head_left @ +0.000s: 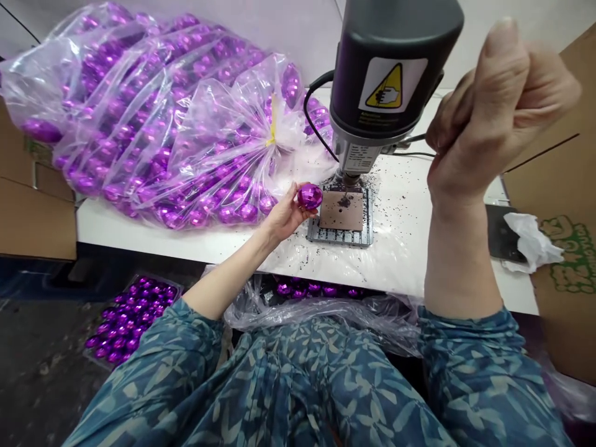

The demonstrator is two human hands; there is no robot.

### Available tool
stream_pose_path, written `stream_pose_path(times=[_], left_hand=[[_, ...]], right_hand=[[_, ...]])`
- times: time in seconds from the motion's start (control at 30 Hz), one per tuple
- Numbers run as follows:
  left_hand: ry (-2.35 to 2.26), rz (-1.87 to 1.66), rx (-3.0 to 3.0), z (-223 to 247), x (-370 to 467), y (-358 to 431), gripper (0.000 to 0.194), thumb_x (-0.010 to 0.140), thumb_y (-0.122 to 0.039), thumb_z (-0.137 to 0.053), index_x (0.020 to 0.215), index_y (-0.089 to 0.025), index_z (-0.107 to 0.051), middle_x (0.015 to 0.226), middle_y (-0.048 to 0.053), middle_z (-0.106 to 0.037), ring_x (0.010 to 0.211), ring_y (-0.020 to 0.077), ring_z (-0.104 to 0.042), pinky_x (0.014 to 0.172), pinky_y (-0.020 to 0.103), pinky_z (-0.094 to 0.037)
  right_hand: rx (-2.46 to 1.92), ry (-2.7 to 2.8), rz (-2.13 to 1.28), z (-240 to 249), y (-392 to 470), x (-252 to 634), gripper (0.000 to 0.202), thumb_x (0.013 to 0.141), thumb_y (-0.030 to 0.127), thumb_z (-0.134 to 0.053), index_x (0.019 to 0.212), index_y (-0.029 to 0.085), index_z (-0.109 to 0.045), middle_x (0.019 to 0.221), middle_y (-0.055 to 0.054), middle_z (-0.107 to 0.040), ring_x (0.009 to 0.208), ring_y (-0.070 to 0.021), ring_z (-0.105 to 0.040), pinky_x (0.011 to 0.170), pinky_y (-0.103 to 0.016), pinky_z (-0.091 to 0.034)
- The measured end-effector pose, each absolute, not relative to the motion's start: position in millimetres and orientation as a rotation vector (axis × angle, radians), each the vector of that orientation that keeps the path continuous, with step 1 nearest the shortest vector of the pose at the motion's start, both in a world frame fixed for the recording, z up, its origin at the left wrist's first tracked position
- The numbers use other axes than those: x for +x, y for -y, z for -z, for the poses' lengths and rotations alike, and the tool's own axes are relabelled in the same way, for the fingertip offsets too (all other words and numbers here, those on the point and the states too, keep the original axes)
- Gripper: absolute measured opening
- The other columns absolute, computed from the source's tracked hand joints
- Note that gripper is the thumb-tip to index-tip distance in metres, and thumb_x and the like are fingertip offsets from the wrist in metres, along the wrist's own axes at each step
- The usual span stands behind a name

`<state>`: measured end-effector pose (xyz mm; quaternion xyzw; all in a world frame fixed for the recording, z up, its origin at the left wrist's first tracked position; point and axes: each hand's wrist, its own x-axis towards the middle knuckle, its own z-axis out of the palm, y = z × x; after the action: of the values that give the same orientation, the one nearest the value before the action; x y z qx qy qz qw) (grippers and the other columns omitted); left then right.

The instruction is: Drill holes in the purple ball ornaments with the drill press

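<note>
My left hand [288, 217] grips a shiny purple faceted ball [310, 196] in its fingertips, just left of the drill press base. My right hand [498, 112] is raised beside the black drill press head [400, 49], its fingers curled into a closed grip. Whatever it may hold is hidden by the fingers. Beneath the drill head lies a brown square plate [342, 218] with a small dark hole, on a slotted metal base [338, 237]. Dark shavings are scattered over the plate and around it.
A large clear bag of purple balls [153, 124], tied with a yellow tie [272, 127], fills the table's left side. Crumpled white paper [533, 242] lies at right by a cardboard box [568, 279]. A tray of balls [133, 320] sits low on the left; plastic sheeting [326, 313] hangs before my lap.
</note>
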<state>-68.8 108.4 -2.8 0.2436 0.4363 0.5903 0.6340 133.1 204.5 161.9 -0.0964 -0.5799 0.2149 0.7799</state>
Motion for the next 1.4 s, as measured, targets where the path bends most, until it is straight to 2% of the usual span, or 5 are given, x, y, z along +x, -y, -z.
stream_pose_path(times=[0.23, 0.6, 0.83, 1.1, 1.4], left_hand=[[-0.989, -1.420, 0.535, 11.6, -56.6, -123.6, 0.024, 0.092, -0.021, -0.083, 0.112, -0.021, -0.071, 0.118, 0.006, -0.080, 0.113, 0.0204, -0.075, 0.104, 0.039, -0.063], [-1.119, -1.542, 0.934, 52.2, -44.1, -140.7, 0.061, 0.069, -0.056, -0.102, 0.108, -0.023, -0.069, 0.103, 0.004, -0.083, 0.098, 0.0195, -0.079, 0.097, 0.036, -0.060], [-1.194, -1.471, 1.036, 50.7, -35.5, -141.9, 0.056, 0.074, -0.050, -0.101, 0.109, -0.024, -0.066, 0.107, 0.005, -0.082, 0.099, 0.0205, -0.077, 0.092, 0.035, -0.059], [-1.269, -1.471, 1.024, 38.7, -21.1, -132.9, 0.043, 0.076, -0.028, -0.099, 0.107, -0.025, -0.069, 0.120, 0.006, -0.076, 0.128, 0.0270, -0.068, 0.112, 0.040, -0.052], [-1.177, -1.325, 1.392, 47.4, -19.3, -131.1, 0.055, 0.081, -0.044, -0.093, 0.127, -0.028, -0.066, 0.148, 0.010, -0.066, 0.154, 0.0332, -0.050, 0.135, 0.052, -0.032]], right_hand=[[-0.196, 1.219, -0.444, -159.8, -208.7, 129.7, 0.070, 0.084, 0.066, -0.073, 0.053, 0.023, -0.027, 0.039, 0.008, -0.025, 0.030, -0.0039, -0.027, 0.037, -0.031, -0.008], [-0.213, 1.271, -0.437, -157.5, -203.0, 132.6, 0.061, 0.087, 0.059, -0.067, 0.058, 0.020, -0.030, 0.042, 0.009, -0.029, 0.034, -0.0002, -0.032, 0.041, -0.024, -0.014], [-0.242, 1.306, -0.433, -155.8, -199.3, 133.4, 0.059, 0.091, 0.058, -0.062, 0.062, 0.016, -0.032, 0.046, 0.009, -0.030, 0.040, 0.0027, -0.033, 0.047, -0.018, -0.018], [-0.251, 1.275, -0.398, -156.7, -199.4, 129.8, 0.061, 0.087, 0.070, -0.052, 0.063, 0.018, -0.029, 0.044, 0.009, -0.029, 0.038, 0.0022, -0.031, 0.045, -0.020, -0.016], [-0.212, 1.266, -0.384, -155.2, -202.8, 130.4, 0.063, 0.087, 0.074, -0.053, 0.063, 0.020, -0.029, 0.045, 0.009, -0.025, 0.037, 0.0005, -0.029, 0.044, -0.022, -0.015]])
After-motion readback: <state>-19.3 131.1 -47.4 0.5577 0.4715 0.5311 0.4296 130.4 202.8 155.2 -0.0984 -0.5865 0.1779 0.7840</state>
